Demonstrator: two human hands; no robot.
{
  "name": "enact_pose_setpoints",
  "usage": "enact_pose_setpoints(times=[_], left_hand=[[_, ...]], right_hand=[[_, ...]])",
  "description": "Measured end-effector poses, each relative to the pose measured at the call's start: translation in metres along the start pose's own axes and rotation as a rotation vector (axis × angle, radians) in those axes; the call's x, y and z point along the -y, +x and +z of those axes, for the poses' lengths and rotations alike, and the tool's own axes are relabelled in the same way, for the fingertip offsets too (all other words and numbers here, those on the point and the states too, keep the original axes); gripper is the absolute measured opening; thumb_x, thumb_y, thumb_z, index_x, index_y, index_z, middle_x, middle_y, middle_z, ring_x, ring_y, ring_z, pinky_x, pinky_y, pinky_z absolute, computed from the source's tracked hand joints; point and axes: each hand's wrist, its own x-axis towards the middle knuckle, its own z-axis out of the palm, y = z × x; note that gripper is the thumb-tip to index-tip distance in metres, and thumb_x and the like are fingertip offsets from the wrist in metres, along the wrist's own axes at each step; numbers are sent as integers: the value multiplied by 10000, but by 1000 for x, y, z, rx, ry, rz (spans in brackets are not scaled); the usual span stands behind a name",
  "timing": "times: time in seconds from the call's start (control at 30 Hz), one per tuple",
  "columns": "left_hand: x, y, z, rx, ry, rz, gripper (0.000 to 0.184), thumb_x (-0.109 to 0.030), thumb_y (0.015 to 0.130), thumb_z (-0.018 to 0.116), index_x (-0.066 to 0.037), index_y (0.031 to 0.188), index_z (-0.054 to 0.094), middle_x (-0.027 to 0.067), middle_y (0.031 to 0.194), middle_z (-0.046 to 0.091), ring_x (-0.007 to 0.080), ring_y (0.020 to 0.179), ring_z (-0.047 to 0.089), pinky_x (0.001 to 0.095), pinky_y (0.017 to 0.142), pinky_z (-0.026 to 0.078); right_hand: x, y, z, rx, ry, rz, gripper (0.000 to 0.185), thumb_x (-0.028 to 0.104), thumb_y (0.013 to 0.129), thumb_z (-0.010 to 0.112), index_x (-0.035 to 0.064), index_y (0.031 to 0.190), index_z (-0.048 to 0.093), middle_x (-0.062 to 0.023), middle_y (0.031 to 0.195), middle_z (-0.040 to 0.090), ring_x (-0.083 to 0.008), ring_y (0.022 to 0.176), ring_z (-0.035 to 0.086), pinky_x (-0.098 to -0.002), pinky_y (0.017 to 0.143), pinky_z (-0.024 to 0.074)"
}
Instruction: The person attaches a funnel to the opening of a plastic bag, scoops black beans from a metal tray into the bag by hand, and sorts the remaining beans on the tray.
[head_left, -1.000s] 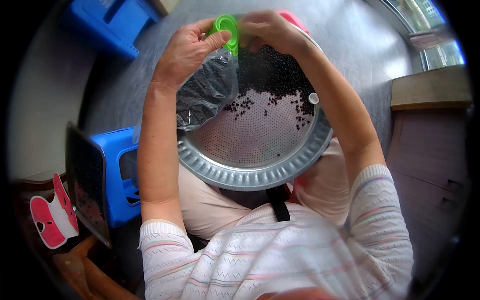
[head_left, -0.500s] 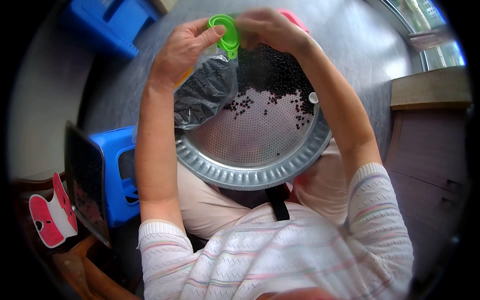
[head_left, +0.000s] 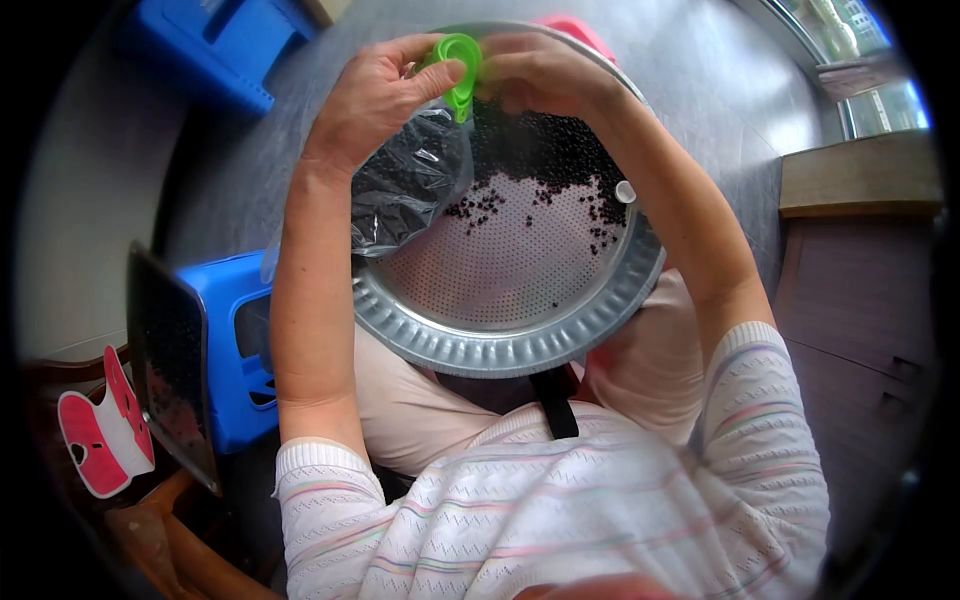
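Observation:
My left hand [head_left: 385,95] is closed on a green funnel [head_left: 459,62], its thumb pressed over the rim. Below the funnel hangs a clear plastic bag [head_left: 415,180] with dark contents, leaning over the left side of a round metal pan [head_left: 490,352]. The pan has a perforated bottom and a fluted rim, and rests at my lap. Small black berries [head_left: 550,145] are heaped in its far part, with a few scattered nearer. My right hand [head_left: 540,75] is beside the funnel's right edge, above the berries. Motion blurs its fingers, so their hold is unclear.
A blue plastic stool [head_left: 225,300] stands at my left with a dark tray [head_left: 170,370] tilted against it. Near it lies a pink and white object [head_left: 105,425]. A blue bin [head_left: 215,50] is at the far left, a wooden cabinet [head_left: 850,280] at the right.
The green funnel has shifted slightly right and turned more edge-on in my left hand. My right hand has dropped a little and stays beside the funnel.

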Motion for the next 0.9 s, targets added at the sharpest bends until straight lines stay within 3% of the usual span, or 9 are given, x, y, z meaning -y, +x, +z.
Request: enact_pose_setpoints(times=[0.13, 0.17, 0.27, 0.47, 0.6, 0.63, 0.77, 0.9], left_hand=[[-5, -2, 7, -28, 49, 55, 416, -282, 854, 664, 5, 1149, 604, 36, 923, 655, 87, 831, 587, 222, 782, 463], [-6, -2, 9, -44, 47, 78, 413, -286, 853, 665, 9, 1137, 612, 34, 883, 659, 85, 788, 592, 217, 745, 474], [-4, -2, 8, -54, 103, 86, 406, -281, 861, 655, 12, 1138, 609, 31, 898, 659, 83, 806, 587, 224, 753, 473], [-3, -1, 3, -97, 15, 117, 406, -326, 888, 611, 14, 1110, 621, 20, 909, 656, 82, 831, 572, 222, 777, 452], [-2, 1, -5, -62, -141, -5, 385, -330, 886, 617, -4, 1091, 619, 13, 933, 651, 50, 850, 574, 202, 828, 435], [-1, 1, -7, -77, -151, -25, 385, -336, 885, 618, -5, 1081, 622, 9, 921, 650, 44, 839, 572, 200, 819, 437], [-1, 0, -9, -69, -198, -36, 387, -351, 878, 625, -6, 1054, 632, 4, 897, 646, 40, 810, 567, 190, 787, 441], [1, -1, -11, -81, -243, -46, 461, -336, 866, 643, 1, 1171, 565, 27, 969, 638, 75, 883, 583, 213, 826, 446]], right_hand=[[-2, -9, 11, -55, 103, 108, 201, 169, 908, 568, 1, 1019, 573, -60, 779, 625, -104, 664, 630, -223, 530, 537], [-9, -6, 4, 25, 141, 103, 227, 184, 915, 562, -7, 1038, 560, -67, 803, 629, -103, 658, 632, -235, 554, 556], [-8, -8, 7, 16, 99, 81, 216, 182, 901, 582, 16, 1040, 578, -50, 826, 633, -95, 699, 630, -209, 559, 529], [-26, -15, -20, -292, -154, 66, 192, 204, 849, 629, 96, 1007, 631, 13, 863, 655, -65, 785, 615, -203, 597, 476], [-71, -7, -45, -648, -934, -85, 252, 276, 859, 583, 83, 1012, 636, 7, 870, 670, -66, 762, 618, -218, 599, 474], [-77, -5, -42, -718, -929, -178, 292, 310, 875, 563, 61, 1013, 630, -13, 838, 666, -78, 728, 621, -221, 559, 466], [-26, -14, 16, -639, -40, -133, 366, 364, 916, 534, 24, 1025, 613, -28, 785, 636, -84, 628, 608, -201, 483, 446], [-4, -3, 41, -429, -24, -275, 313, 271, 922, 563, -14, 1047, 600, -34, 774, 623, -74, 562, 581, -189, 490, 467]])
